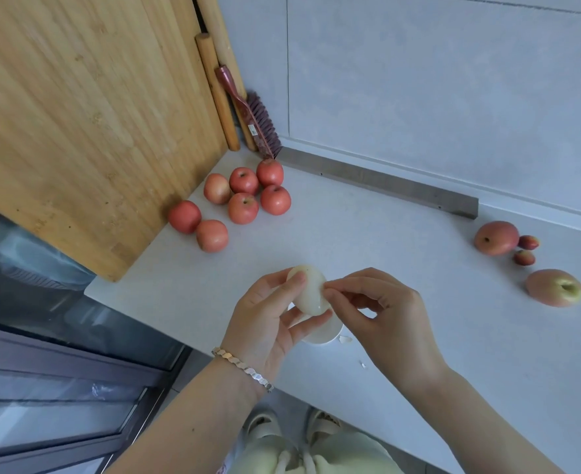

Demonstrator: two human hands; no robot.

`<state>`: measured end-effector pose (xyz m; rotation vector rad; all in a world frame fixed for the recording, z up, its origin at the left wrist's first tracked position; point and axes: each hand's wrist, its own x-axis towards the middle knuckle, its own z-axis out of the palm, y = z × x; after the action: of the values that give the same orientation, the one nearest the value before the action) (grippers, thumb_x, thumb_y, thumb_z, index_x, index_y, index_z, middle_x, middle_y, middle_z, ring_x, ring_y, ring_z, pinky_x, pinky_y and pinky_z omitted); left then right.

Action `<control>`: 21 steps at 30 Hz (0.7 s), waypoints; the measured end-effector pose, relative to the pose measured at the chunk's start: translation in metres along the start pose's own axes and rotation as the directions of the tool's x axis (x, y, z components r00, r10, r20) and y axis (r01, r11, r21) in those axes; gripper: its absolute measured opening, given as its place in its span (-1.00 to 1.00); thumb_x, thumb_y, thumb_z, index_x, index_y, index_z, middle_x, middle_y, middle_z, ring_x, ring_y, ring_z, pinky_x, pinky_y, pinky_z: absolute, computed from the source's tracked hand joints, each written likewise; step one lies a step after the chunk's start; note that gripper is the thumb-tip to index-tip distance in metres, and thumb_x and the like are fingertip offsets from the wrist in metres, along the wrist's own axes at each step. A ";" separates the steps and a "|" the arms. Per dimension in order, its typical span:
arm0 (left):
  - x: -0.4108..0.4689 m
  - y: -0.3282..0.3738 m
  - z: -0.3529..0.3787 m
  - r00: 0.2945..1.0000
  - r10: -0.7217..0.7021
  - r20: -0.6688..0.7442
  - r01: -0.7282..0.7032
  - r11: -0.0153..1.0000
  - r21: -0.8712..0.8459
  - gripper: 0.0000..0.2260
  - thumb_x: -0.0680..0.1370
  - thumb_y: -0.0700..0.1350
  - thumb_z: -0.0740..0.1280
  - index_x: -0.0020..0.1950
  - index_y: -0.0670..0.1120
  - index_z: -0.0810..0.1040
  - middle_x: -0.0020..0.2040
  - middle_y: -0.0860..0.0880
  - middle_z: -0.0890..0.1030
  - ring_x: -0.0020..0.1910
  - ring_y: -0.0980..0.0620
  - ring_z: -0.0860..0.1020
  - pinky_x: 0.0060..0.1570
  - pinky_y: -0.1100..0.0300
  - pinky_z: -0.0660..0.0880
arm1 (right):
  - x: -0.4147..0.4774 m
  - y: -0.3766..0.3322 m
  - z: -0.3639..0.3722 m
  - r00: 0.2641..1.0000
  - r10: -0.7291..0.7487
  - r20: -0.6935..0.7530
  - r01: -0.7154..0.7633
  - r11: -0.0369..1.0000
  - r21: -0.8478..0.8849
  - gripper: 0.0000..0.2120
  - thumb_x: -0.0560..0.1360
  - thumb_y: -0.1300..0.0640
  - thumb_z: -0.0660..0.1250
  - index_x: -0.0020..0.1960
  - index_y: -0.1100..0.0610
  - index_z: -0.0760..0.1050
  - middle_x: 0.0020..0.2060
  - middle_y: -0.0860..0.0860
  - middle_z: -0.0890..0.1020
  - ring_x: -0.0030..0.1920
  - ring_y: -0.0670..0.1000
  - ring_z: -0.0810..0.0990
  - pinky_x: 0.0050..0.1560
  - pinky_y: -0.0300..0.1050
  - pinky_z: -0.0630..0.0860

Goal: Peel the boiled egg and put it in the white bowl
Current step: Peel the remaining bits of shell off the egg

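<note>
My left hand [268, 323] holds the boiled egg [309, 292] above the counter, thumb and fingers wrapped round its lower half. The egg looks pale and mostly bare of shell. My right hand [385, 313] pinches at the egg's right side with thumb and forefinger. Below the egg, the white bowl [326, 333] stands on the counter, largely hidden by my left hand. Small shell bits [345, 339] lie beside the bowl.
Several red apples [244, 196] lie at the back by a large wooden cutting board [87, 124] leaning on the wall. More apples [496, 238] and small red fruits [525, 257] lie at the right. A brush [255, 121] and rolling pins [217, 94] stand in the corner. The counter edge runs along the left.
</note>
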<state>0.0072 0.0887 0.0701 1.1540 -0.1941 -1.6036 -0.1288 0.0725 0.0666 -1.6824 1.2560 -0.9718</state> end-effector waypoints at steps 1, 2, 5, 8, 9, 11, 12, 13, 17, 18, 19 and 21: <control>0.000 0.000 0.001 1.000 0.000 -0.006 0.000 1.000 -0.001 -0.91 0.38 -0.22 0.36 -0.13 -0.16 0.53 -0.11 -0.14 0.62 -0.16 -0.10 0.62 -0.31 0.08 0.65 | 0.000 0.000 0.000 1.000 0.003 0.007 -0.003 1.000 0.015 -0.89 0.37 0.21 0.44 -0.15 0.03 0.67 -0.26 -0.12 0.64 -0.22 -0.05 0.62 -0.16 -0.28 0.55; 0.000 0.000 0.001 1.000 0.002 -0.015 -0.002 1.000 -0.001 -0.92 0.39 -0.22 0.35 -0.14 -0.15 0.52 -0.13 -0.13 0.62 -0.20 -0.07 0.63 -0.33 0.10 0.64 | -0.001 0.000 0.000 1.000 0.003 0.012 -0.004 1.000 0.026 -0.88 0.35 0.20 0.45 -0.13 0.04 0.67 -0.25 -0.11 0.64 -0.23 -0.05 0.61 -0.17 -0.28 0.55; -0.001 -0.003 0.004 0.999 0.009 -0.048 -0.009 1.000 0.003 -0.93 0.42 -0.21 0.35 -0.12 -0.15 0.50 -0.15 -0.11 0.61 -0.20 -0.06 0.62 -0.32 0.12 0.64 | -0.003 0.000 0.001 1.000 0.000 0.000 0.000 0.999 0.035 -0.86 0.32 0.21 0.48 -0.14 0.05 0.68 -0.26 -0.11 0.63 -0.24 -0.06 0.61 -0.19 -0.30 0.55; -0.001 -0.005 0.005 0.999 0.021 -0.045 -0.020 1.000 0.018 -0.79 0.34 -0.17 0.39 -0.07 -0.15 0.50 -0.13 -0.13 0.61 -0.13 -0.08 0.61 -0.29 0.11 0.65 | -0.002 0.000 0.002 1.000 0.003 -0.019 -0.002 0.998 0.059 -0.86 0.33 0.21 0.46 -0.21 -0.03 0.67 -0.28 -0.12 0.63 -0.22 -0.08 0.62 -0.17 -0.32 0.54; -0.001 -0.005 0.005 0.999 0.029 -0.037 -0.029 0.999 0.018 -0.74 0.28 -0.15 0.41 -0.07 -0.15 0.50 -0.14 -0.13 0.62 -0.12 -0.08 0.62 -0.28 0.11 0.65 | -0.001 -0.001 0.001 1.000 0.005 -0.020 -0.004 0.998 0.067 -0.82 0.33 0.22 0.46 -0.23 -0.07 0.66 -0.23 -0.13 0.63 -0.22 -0.09 0.62 -0.17 -0.33 0.53; -0.001 -0.005 0.005 0.999 0.042 -0.026 -0.041 0.999 0.020 -0.68 0.20 -0.13 0.42 -0.09 -0.15 0.50 -0.14 -0.12 0.63 -0.10 -0.10 0.62 -0.26 0.09 0.65 | 0.000 -0.001 0.000 1.000 -0.004 -0.013 0.005 0.998 0.058 -0.77 0.35 0.22 0.45 -0.26 -0.13 0.61 -0.19 -0.14 0.62 -0.21 -0.08 0.61 -0.16 -0.33 0.53; -0.001 -0.005 0.005 0.999 0.044 -0.020 -0.044 0.999 0.022 -0.67 0.18 -0.14 0.42 -0.09 -0.15 0.50 -0.13 -0.12 0.63 -0.09 -0.11 0.61 -0.24 0.08 0.65 | 0.000 0.000 -0.001 1.000 -0.011 -0.008 0.011 0.999 0.042 -0.77 0.36 0.21 0.44 -0.27 -0.14 0.59 -0.18 -0.13 0.62 -0.21 -0.07 0.60 -0.15 -0.31 0.52; -0.001 -0.005 0.004 0.999 0.044 -0.013 -0.044 0.999 0.023 -0.67 0.19 -0.14 0.42 -0.09 -0.15 0.50 -0.11 -0.13 0.62 -0.09 -0.12 0.61 -0.23 0.06 0.65 | 0.000 0.000 -0.001 1.000 -0.016 -0.004 0.016 1.000 0.021 -0.78 0.38 0.20 0.42 -0.27 -0.13 0.58 -0.19 -0.12 0.61 -0.21 -0.06 0.59 -0.15 -0.30 0.52; -0.001 -0.007 0.002 0.999 0.046 0.021 -0.047 0.997 0.053 -0.68 0.20 -0.14 0.41 -0.08 -0.14 0.50 -0.02 -0.16 0.60 -0.06 -0.13 0.60 -0.21 0.05 0.65 | -0.001 -0.001 0.000 0.999 -0.024 0.021 0.025 0.998 -0.049 -0.77 0.44 0.19 0.36 -0.26 -0.13 0.50 -0.31 -0.17 0.57 -0.21 -0.13 0.53 -0.17 -0.38 0.44; -0.001 -0.007 0.002 0.998 0.053 0.032 -0.056 0.996 0.072 -0.68 0.19 -0.13 0.41 -0.09 -0.13 0.51 -0.01 -0.17 0.60 -0.05 -0.14 0.60 -0.21 0.05 0.65 | -0.001 -0.002 -0.001 1.000 -0.006 0.025 0.007 0.999 -0.038 -0.77 0.45 0.19 0.34 -0.27 -0.12 0.49 -0.34 -0.20 0.56 -0.24 -0.17 0.52 -0.20 -0.41 0.41; -0.001 -0.008 0.001 0.997 0.065 0.042 -0.069 0.993 0.096 -0.68 0.18 -0.13 0.41 -0.09 -0.13 0.51 0.00 -0.17 0.60 -0.03 -0.15 0.60 -0.21 0.05 0.65 | 0.000 -0.003 -0.002 0.999 0.032 0.026 -0.032 0.999 0.001 -0.78 0.46 0.19 0.33 -0.27 -0.10 0.49 -0.37 -0.22 0.57 -0.29 -0.20 0.51 -0.24 -0.44 0.39; -0.001 -0.008 0.000 0.993 0.095 0.064 -0.103 0.983 0.149 -0.67 0.17 -0.14 0.43 -0.10 -0.12 0.54 -0.01 -0.18 0.62 -0.02 -0.15 0.61 -0.19 0.04 0.65 | 0.005 -0.008 -0.006 0.993 0.114 0.024 -0.116 0.987 0.110 -0.78 0.47 0.22 0.31 -0.29 -0.05 0.50 -0.44 -0.28 0.57 -0.39 -0.24 0.50 -0.31 -0.47 0.38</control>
<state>0.0019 0.0929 0.0656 1.1968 -0.4116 -1.5556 -0.1305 0.0681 0.0768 -1.5132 1.2500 -0.9378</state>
